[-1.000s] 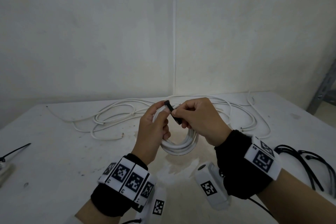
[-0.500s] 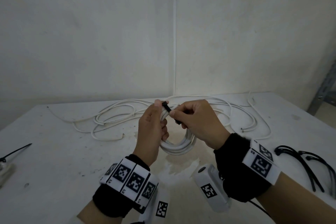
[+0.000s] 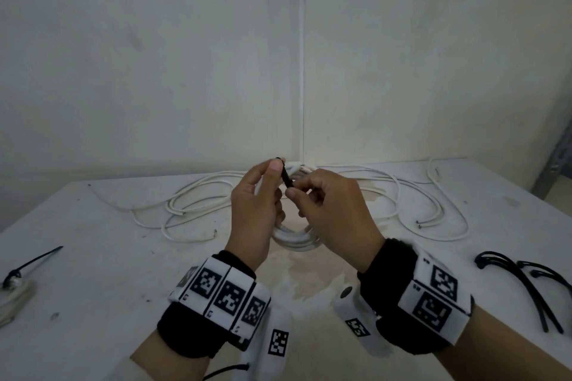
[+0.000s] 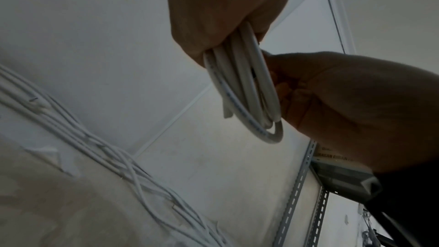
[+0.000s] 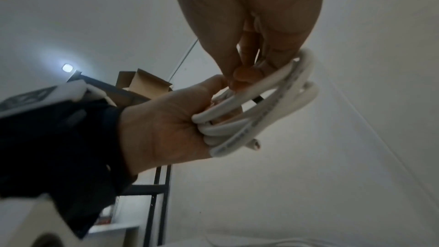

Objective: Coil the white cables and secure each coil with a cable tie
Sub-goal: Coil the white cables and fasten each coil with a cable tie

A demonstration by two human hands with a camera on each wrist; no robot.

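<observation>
A white cable coil (image 3: 294,238) hangs above the table between my hands. My left hand (image 3: 257,207) grips the coil's top, its fingers wrapped round the strands (image 4: 240,82). A black cable tie (image 3: 286,176) arches over the coil's top. My right hand (image 3: 331,210) pinches the tie's end between thumb and forefinger beside the left thumb. The coil (image 5: 268,108) also appears in the right wrist view, with the tie a dark sliver behind the strands. Loose white cables (image 3: 201,198) sprawl on the table behind my hands.
A bundle of black cable ties (image 3: 526,281) lies at the right on the white table (image 3: 93,288). At the left edge sits a tied white coil (image 3: 12,297) with a black tie tail. Walls meet in a corner behind. Metal shelving (image 4: 297,194) stands to the right.
Both hands have lifted the coil a little higher. The tie now stands more upright over the coil's top, and the right hand's pinch sits lower on it.
</observation>
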